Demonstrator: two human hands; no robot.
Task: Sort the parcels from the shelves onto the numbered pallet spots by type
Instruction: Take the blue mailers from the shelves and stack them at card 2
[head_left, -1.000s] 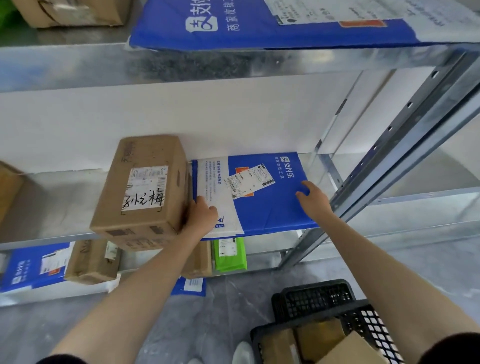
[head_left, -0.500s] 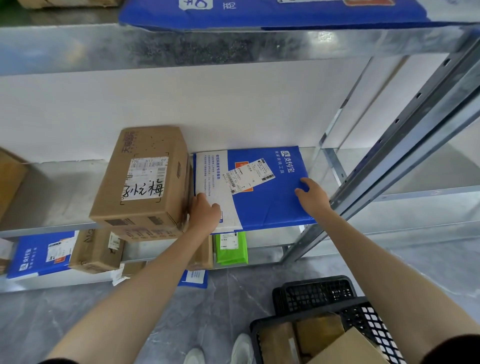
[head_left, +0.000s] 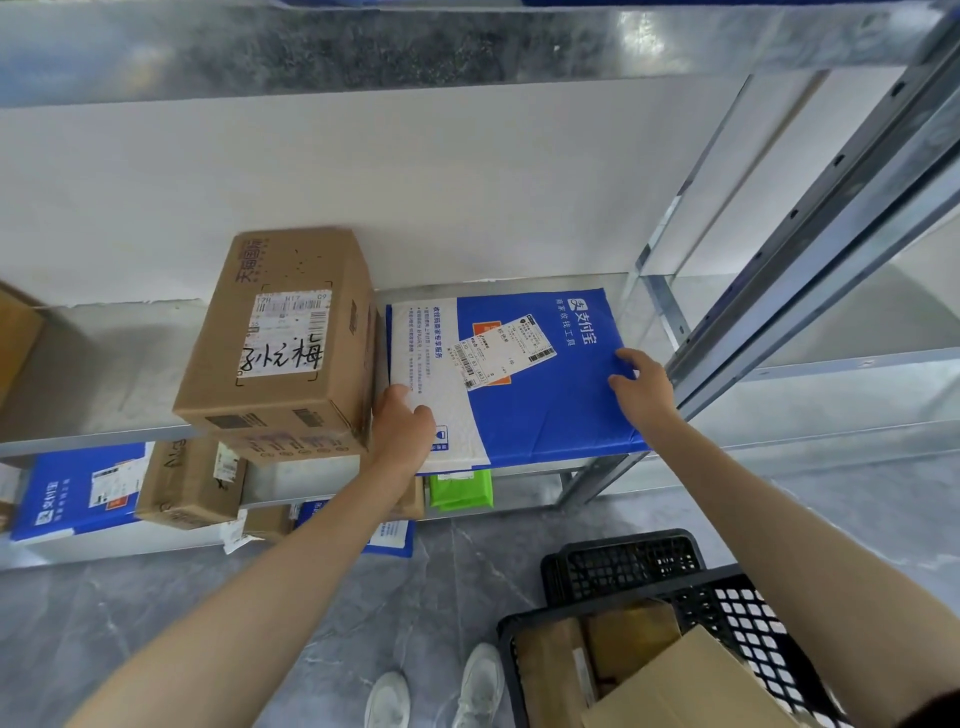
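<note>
Three tiers of a metal rack (head_left: 467, 52) fill the view against a white wall (head_left: 415, 182), above a grey floor (head_left: 156, 623). On the middle tier (head_left: 104, 374) lies a flat blue-and-white mailer (head_left: 545, 410), label up, its near edge jutting past the tier's front. A tall box (head_left: 291, 338) stands just beside the mailer's left edge, also overhanging the front, and leaves only a narrow gap there. The rack's slanted upright (head_left: 810, 249) rises close to the mailer's right edge.

Two black mesh baskets sit on the floor at lower right: the front basket (head_left: 737, 613) holds brown cardboard parcels (head_left: 691, 686), and the rear basket (head_left: 623, 566) is partly hidden behind it. On the bottom tier lie a second blue mailer (head_left: 67, 493), a smaller box (head_left: 192, 483), more parcels half hidden behind the left forearm, and a green pouch (head_left: 460, 491).

The left hand (head_left: 402, 426) is wedged between the box and the mailer, gripping the mailer's near left corner with the thumb on the white panel and the fingers curled out of sight. The right hand (head_left: 641, 387) grips the mailer's right edge, its bent fingers on the blue face; its thumb cannot be seen. White shoes (head_left: 480, 680) show at the bottom.
</note>
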